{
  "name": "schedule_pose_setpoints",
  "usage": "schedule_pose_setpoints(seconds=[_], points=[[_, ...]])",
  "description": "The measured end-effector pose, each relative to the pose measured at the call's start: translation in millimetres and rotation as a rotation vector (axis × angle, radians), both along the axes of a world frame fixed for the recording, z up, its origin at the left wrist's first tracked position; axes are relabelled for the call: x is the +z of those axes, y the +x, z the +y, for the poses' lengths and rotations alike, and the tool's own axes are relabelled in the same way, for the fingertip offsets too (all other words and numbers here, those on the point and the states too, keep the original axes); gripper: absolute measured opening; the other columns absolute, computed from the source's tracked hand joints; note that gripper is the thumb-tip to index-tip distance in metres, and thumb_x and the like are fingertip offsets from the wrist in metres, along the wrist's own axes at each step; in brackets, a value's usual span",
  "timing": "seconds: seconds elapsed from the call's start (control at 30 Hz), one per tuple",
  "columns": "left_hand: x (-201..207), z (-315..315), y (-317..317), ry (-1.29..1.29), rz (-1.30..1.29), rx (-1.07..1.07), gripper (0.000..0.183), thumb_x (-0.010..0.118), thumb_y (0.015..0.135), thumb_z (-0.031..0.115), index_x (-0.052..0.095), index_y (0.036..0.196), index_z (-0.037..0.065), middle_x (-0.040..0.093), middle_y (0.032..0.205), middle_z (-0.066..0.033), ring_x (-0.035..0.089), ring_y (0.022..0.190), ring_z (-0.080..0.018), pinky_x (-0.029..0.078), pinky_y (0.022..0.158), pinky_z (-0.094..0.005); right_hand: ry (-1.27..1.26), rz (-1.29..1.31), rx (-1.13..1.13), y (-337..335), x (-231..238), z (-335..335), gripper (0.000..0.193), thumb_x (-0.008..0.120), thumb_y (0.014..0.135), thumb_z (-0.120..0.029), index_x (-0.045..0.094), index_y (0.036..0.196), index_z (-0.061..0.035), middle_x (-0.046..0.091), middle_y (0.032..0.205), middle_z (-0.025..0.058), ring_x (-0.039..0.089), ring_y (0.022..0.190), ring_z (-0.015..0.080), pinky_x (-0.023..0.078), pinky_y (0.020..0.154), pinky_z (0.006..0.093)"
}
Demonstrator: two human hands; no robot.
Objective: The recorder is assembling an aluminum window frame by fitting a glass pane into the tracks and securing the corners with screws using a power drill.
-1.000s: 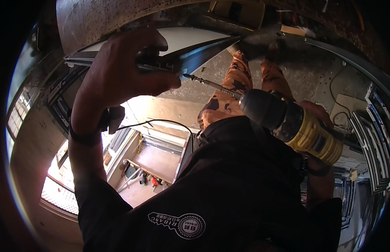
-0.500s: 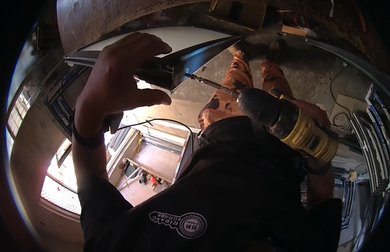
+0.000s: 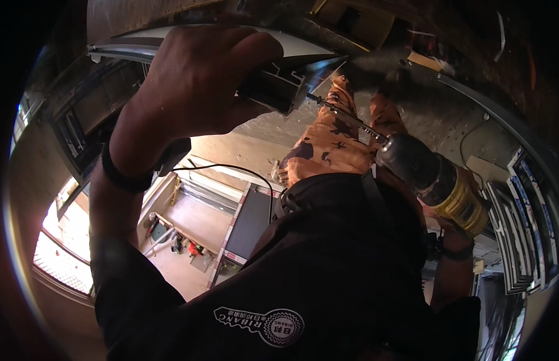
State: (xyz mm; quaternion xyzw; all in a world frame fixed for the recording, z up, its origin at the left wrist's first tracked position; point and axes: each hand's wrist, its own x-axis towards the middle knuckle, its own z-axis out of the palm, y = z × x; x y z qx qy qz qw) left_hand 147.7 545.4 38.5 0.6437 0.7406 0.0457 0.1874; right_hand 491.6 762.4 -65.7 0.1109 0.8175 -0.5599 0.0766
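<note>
My left hand is closed around the corner of a dark metal frame profile, its hollow cut end facing right. The profile borders a pale panel lying beyond my hand. In my right hand, partly hidden behind the tool, is a yellow and black power drill. Its long thin bit points up and left. The bit's tip is close to the profile's right side; whether they touch I cannot tell.
Several dark and white frame profiles are stacked at the right. A black cable loops below my left hand. Tools lie at lower left. A brown box sits at the far side. My orange patterned trouser legs are below the drill.
My left hand has gone from open beside the profile to closed around it. The drill has shifted right and slightly down, while the profile's end appears farther up and right.
</note>
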Motion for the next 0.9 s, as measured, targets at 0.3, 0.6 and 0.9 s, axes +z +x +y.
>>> schedule_pose_setpoints(seconds=[0.3, 0.6, 0.9], points=[[-4.5, 2.2, 0.6, -0.001, -0.020, -0.012, 0.051, 0.080, 0.049, 0.020, 0.061, 0.095, 0.008, 0.061, 0.077, -0.0073, 0.063, 0.069, -0.0284, 0.050, 0.059, -0.0376, 0.011, -0.065, 0.015, -50.4, 28.3, 5.6, 0.047, 0.081, 0.073, -0.021, 0.063, 0.115, -0.0087, 0.069, 0.103, 0.0066, 0.069, 0.089, 0.0171, 0.056, 0.079, 0.0285], [1.4, 11.0, 1.6, -0.002, -0.005, -0.011, 0.048, 0.079, 0.050, 0.022, 0.059, 0.092, 0.009, 0.059, 0.075, -0.0077, 0.062, 0.067, -0.0287, 0.048, 0.056, -0.0382, -0.094, 0.088, -0.069, -12.0, 9.6, 14.1, 0.055, 0.082, 0.073, -0.027, 0.043, 0.106, -0.0062, 0.056, 0.104, 0.0111, 0.057, 0.092, 0.0199, 0.047, 0.080, 0.0321], [0.5, 10.5, 1.9, -0.020, -0.013, 0.005, 0.046, 0.079, 0.052, 0.023, 0.058, 0.091, 0.009, 0.058, 0.072, -0.0077, 0.061, 0.066, -0.0289, 0.047, 0.055, -0.0389, 0.120, -0.031, -0.010, -22.0, 18.2, 18.3, 0.051, 0.087, 0.060, -0.024, 0.064, 0.100, -0.0017, 0.069, 0.092, 0.0100, 0.069, 0.084, 0.0179, 0.055, 0.079, 0.0281]])
